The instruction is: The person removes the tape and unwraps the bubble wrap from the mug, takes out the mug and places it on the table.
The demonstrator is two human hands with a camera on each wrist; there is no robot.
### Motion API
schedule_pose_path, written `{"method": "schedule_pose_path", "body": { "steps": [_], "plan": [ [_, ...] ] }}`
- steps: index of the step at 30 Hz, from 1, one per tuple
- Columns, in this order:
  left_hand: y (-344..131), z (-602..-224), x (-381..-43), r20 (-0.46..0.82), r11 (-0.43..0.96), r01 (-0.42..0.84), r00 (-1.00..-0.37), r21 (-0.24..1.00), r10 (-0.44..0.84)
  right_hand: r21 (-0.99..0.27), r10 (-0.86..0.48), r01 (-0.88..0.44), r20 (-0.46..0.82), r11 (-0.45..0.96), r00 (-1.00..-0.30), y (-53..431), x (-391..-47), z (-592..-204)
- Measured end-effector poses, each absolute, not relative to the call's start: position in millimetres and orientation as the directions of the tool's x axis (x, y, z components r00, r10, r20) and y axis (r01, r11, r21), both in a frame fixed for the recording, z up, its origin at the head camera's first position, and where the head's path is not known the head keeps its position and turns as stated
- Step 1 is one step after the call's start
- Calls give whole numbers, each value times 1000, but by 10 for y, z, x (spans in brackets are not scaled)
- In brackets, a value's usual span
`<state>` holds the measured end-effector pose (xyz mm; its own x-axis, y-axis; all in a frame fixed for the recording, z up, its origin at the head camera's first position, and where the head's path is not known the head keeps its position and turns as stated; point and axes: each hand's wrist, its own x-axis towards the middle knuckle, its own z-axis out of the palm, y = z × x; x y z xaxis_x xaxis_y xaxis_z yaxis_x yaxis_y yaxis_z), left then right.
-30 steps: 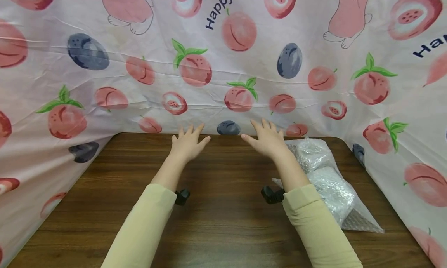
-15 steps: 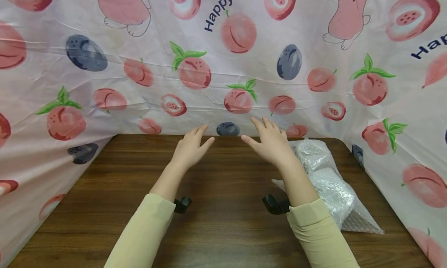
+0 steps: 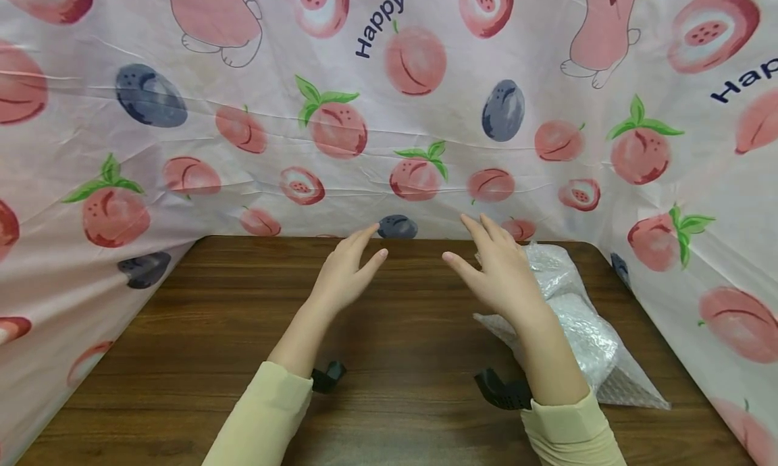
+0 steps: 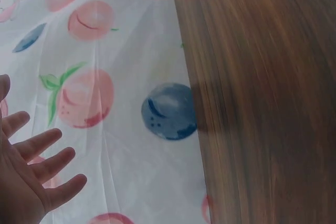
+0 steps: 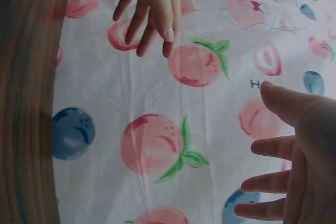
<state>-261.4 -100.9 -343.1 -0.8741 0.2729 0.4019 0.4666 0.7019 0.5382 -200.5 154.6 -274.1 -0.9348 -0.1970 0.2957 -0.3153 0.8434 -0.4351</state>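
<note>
Both hands hover above the brown wooden table (image 3: 389, 344), apart from each other and holding nothing. In the head view the left hand (image 3: 343, 273) is left of the middle, its fingers extended toward the back and its thumb apart. The right hand (image 3: 501, 273) mirrors it on the right, fingers spread. A bubble-wrap package (image 3: 580, 327) lies on the table beyond the right forearm, which hides part of it. The left wrist view shows the left palm (image 4: 26, 177) with separated fingers; the right wrist view shows the right hand (image 5: 310, 150) with straight fingers.
A white fruit-printed cloth (image 3: 450, 121) hangs behind the table and along both sides. Dark wrist mounts (image 3: 501, 390) stick out inward from the wrists. The package sits near the table's right edge.
The left hand has shifted right and slightly toward the person, its fingers drawing closer together. The right hand has shifted right and back toward the person. The package has not moved.
</note>
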Motion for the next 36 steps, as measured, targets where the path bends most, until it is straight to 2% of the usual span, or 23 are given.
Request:
{"method": "schedule_pose_path", "body": {
  "steps": [11,19,36],
  "plan": [
    [-811,-3509,-2439,452,596,520,-848,612,276,-472,-171,-334,355,816,-919,1858,-1685,-2792],
    [-635,-3577,-2335,444,536,533,-845,655,298,-491,-178,-398,435,775,-883,2124,-1560,-2859],
    [-244,-3660,-2145,454,450,571,-820,687,349,-568,-174,-419,435,709,-884,2589,-1460,-2969]
  ]
}}
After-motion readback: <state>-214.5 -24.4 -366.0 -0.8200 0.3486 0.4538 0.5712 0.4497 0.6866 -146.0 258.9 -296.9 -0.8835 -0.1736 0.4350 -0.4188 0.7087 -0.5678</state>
